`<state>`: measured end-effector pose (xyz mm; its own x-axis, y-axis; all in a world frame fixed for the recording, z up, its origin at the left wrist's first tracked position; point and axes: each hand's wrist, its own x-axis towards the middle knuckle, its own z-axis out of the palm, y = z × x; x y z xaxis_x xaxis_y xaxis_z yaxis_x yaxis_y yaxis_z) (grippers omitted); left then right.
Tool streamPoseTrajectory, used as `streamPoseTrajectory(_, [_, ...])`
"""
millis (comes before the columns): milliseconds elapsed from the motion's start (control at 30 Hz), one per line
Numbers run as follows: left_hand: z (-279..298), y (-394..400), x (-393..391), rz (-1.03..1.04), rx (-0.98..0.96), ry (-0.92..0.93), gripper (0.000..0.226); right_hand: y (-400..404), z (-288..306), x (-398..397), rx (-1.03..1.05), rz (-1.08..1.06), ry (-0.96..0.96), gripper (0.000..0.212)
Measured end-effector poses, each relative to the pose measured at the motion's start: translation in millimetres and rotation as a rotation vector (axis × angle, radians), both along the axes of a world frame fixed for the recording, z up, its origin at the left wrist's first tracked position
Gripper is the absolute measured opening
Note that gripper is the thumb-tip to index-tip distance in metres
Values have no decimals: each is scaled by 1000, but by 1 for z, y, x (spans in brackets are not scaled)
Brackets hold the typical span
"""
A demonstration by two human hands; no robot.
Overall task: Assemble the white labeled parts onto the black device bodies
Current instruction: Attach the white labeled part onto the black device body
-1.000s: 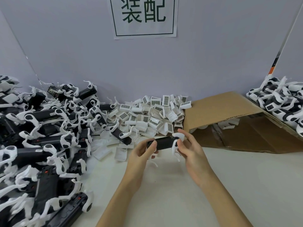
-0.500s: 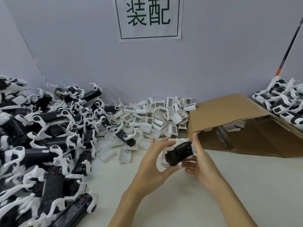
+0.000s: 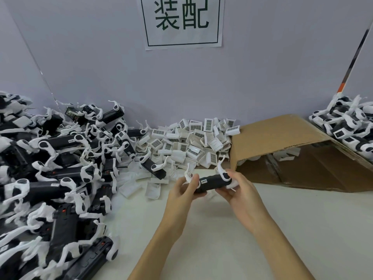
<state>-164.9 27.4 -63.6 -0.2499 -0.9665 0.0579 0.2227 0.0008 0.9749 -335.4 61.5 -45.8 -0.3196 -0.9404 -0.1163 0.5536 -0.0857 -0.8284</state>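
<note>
A black device body (image 3: 211, 182) with white curved arms at both ends is held lengthwise above the table, a small label facing me. My left hand (image 3: 182, 191) grips its left end, thumb on top. My right hand (image 3: 240, 190) grips its right end, fingers curled under and thumb by the white end piece. A heap of white labeled parts (image 3: 191, 141) with barcode stickers lies just behind, against the wall. A large pile of black device bodies (image 3: 56, 178) with white arms fills the left side.
An open cardboard box (image 3: 292, 150) lies on its side at right, a few white parts inside. Another pile of black and white devices (image 3: 351, 126) sits behind it at far right. A paper sign (image 3: 182, 21) hangs on the wall. The white tabletop (image 3: 302, 229) stretches near right.
The device was turned end-on half a second ago and now lies lengthwise again, label toward me. Both hands shifted their hold to its two ends.
</note>
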Motion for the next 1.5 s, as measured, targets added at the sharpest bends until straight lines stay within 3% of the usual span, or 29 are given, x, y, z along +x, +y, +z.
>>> streamPoseTrajectory(100, [1, 0, 0, 71, -2, -3, 88, 1, 3, 5, -17, 53, 76, 44])
streamPoseTrajectory(300, [2, 1, 1, 67, -99, -40, 59, 3, -3, 1, -69, -4, 398, 58])
streamPoseTrajectory(367, [1, -2, 3, 55, -128, -36, 55, 1, -3, -1, -93, 2, 356, 59])
streamPoseTrajectory(467, [0, -3, 4, 13, -128, -21, 58, 2, -1, -3, -130, 61, 117, 61])
streamPoseTrajectory(533, [-3, -2, 2, 7, -107, -7, 56, 4, 0, -1, -142, 158, 101, 58])
streamPoseTrajectory(667, [-10, 0, 0, -105, -147, -104, 55, 3, -9, 6, -128, 113, 276, 47])
streamPoseTrajectory(800, [-8, 4, 0, 89, -418, -251, 85, 3, -10, 3, -239, 13, 482, 50])
streamPoseTrajectory(900, [-3, 7, 3, 153, -678, -345, 73, 5, -11, 4, -311, 35, 750, 53])
streamPoseTrajectory(967, [-1, 12, 3, 137, -732, -363, 62, 6, -13, 9, -337, 61, 912, 60])
streamPoseTrajectory(1100, [5, 19, -3, 211, -636, -251, 42, 6, -14, 18, -351, 96, 1071, 60])
streamPoseTrajectory(1333, [15, 22, -3, 28, -263, 0, 49, 8, -12, 15, -374, 15, 1223, 69])
streamPoseTrajectory(1433, [19, 21, -1, 49, -309, -42, 42, 8, -11, 16, -390, -55, 1272, 72])
streamPoseTrajectory(1500, [18, 16, 5, 153, -456, -182, 44, 9, -12, 16, -377, -112, 1301, 64])
